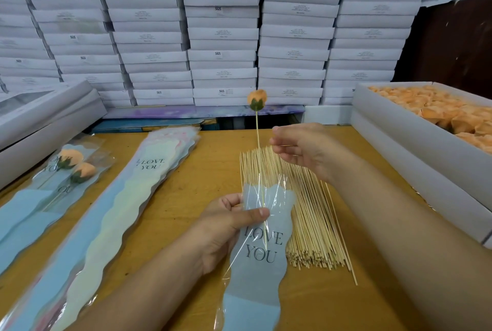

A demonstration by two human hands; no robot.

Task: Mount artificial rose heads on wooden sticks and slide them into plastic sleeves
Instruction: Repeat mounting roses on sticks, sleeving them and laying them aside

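Note:
An orange rose head [256, 99] with a green base sits on top of a thin wooden stick [257, 133] that stands nearly upright. The stick's lower part is inside a clear plastic sleeve [262, 251] printed "LOVE YOU" on a pale blue panel. My left hand [226, 227] pinches the sleeve near its top, with the thumb pressed across the stick. My right hand [300, 149] hovers just right of the stick with its fingers loosely curled, and it does not appear to touch the stick. A pile of bare sticks [306, 211] lies under both hands.
A stack of empty sleeves [127, 197] lies to the left on the yellow table [202, 179]. Two sleeved roses [72, 168] lie at the far left. A white box of orange rose heads [439, 112] stands at the right. White cartons [221, 32] fill the back wall.

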